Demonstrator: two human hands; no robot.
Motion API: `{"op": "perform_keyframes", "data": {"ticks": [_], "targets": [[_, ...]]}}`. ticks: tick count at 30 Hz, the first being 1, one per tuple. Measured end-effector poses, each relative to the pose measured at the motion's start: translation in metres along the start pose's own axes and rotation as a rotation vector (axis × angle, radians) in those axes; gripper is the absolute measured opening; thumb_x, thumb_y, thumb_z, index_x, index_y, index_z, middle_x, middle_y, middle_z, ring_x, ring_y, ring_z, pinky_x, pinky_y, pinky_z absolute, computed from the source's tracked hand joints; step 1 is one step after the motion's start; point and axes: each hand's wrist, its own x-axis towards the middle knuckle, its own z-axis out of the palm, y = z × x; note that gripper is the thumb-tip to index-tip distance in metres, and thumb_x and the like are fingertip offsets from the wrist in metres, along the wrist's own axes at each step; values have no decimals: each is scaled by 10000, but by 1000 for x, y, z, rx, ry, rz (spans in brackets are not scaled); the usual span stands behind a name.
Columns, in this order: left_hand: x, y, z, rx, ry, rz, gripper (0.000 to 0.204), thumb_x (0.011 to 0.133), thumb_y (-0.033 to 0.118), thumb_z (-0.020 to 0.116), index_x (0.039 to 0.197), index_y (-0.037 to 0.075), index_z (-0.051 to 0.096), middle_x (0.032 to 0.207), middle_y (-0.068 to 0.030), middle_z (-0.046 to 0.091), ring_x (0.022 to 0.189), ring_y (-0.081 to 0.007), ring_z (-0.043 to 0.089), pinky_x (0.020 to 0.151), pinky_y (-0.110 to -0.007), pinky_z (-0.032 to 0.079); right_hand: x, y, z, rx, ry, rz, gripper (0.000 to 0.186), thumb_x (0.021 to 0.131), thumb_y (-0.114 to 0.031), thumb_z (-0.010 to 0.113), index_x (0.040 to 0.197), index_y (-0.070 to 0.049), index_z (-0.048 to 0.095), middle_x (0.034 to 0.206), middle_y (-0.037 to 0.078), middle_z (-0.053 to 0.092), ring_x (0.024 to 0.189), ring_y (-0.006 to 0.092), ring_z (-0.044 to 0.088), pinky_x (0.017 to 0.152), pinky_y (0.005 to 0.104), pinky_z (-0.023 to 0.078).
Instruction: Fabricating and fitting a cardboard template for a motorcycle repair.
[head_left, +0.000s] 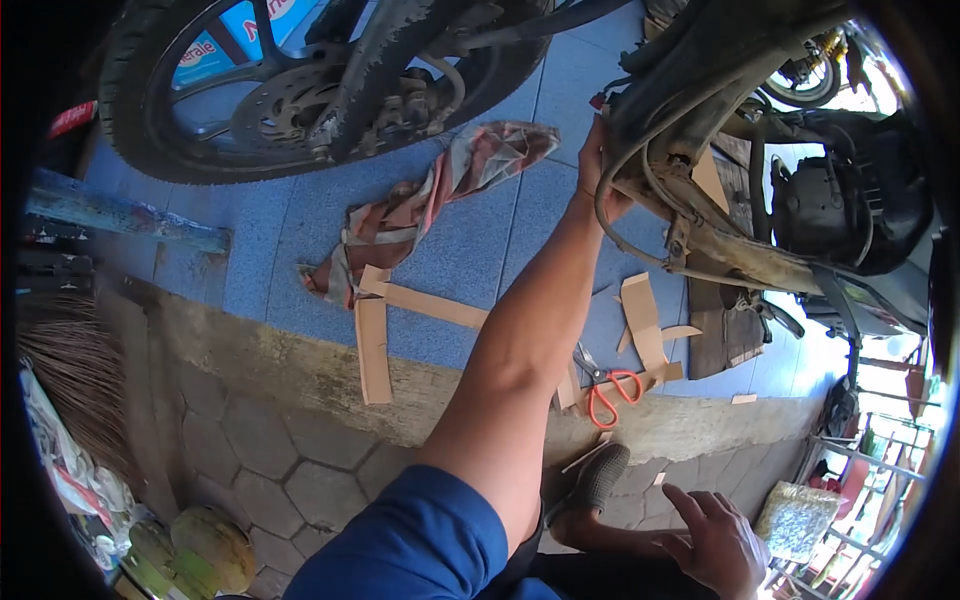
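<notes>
Left hand [597, 165] is up at 1 o'clock, arm stretched out from the blue sleeve [420, 545] at the bottom edge, pressed against the underside of the motorbike frame [700, 130]; fingers are hidden behind the frame and the looped cable [625, 225], so can't tell whether it's clamped on anything or just resting there. Right hand [715, 540] sits low at 5 o'clock, fingers spread and loose, holding nothing, resting on the person's own leg. Hands are well apart. Frame runs from 1 o'clock down toward 3 o'clock, dirty, with the black engine casing [850, 200] just beyond it. Front wheel [300, 90] with brake disc fills 11 to 12 o'clock. Crumpled striped rag [440, 190] lies on the blue-grey tiles [270, 250] between wheel and forearm. Cardboard strips [375, 345] lie at the tile edge near centre, more beside the frame at 3 o'clock. Orange-handled scissors [610, 385] lie on the concrete kerb [280, 370], just right of the forearm. Grey shoe [600, 475] sits below them. Broom bristles [70, 380] at 9 o'clock.
</notes>
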Motion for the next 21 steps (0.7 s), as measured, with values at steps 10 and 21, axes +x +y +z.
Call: {"op": "perform_keyframes", "data": {"ticks": [10, 21], "targets": [[8, 21, -33, -45, -24, -37, 553, 976, 445, 483, 1291, -3, 556, 1287, -196, 598, 1191, -348, 577, 1015, -535, 472, 12, 11, 0, 97, 75, -123, 545, 872, -339, 666, 1344, -121, 502, 1056, 154, 627, 1001, 343, 627, 897, 431, 487], [-5, 27, -31, -104, -206, -180, 531, 986, 393, 449, 1342, 4, 504, 1379, -231, 510, 1262, -401, 502, 1087, -579, 383, 6, 30, 10, 52, 166, -297, 489, 907, -290, 591, 1334, -72, 494, 943, 100, 603, 885, 272, 630, 797, 362, 491]]}}
